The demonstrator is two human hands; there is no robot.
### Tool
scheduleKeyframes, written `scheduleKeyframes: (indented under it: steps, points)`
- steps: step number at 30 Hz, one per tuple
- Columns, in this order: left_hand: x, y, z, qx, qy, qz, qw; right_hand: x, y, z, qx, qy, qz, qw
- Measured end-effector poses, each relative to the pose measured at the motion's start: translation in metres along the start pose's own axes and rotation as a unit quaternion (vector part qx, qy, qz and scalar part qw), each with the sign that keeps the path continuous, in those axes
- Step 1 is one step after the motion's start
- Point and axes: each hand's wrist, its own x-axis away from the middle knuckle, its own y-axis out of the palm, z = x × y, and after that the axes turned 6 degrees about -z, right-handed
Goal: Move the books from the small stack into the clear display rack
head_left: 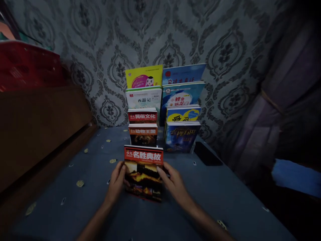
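Between my two hands is a paperback book with a red title band and dark landscape pictures, its cover facing me. My left hand grips its left edge, thumb on the front and the other fingers behind. On the opposite edge my right hand holds it the same way. Just beyond it stands a book with an orange band and a dark animal cover. Behind that one are a red-banded book, a white book and a yellow book, stepped upward in a row.
Right of that row stands a second one: a dark blue book, a yellow-and-blue book and taller blue books behind. A black phone-like slab lies beside them on the blue cloth. A red basket sits far left.
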Motion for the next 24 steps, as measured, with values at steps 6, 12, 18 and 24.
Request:
scheduleKeyframes:
  steps: [6,12,18,24]
  points:
    - [-0.017,0.003,0.013,0.0,0.004,-0.044,0.999,-0.009,0.0,0.022,-0.112,0.043,-0.008,0.993]
    - [-0.032,0.01,0.015,-0.003,0.052,-0.02,0.998,-0.022,0.004,0.021,-0.049,-0.012,0.03,0.998]
    - [-0.027,0.006,-0.01,-0.022,0.115,0.036,0.992,0.002,0.012,0.031,0.14,-0.135,0.091,0.977]
    - [-0.025,0.001,0.004,-0.144,0.308,-0.03,0.94,0.013,0.004,0.033,0.187,-0.246,0.029,0.951]
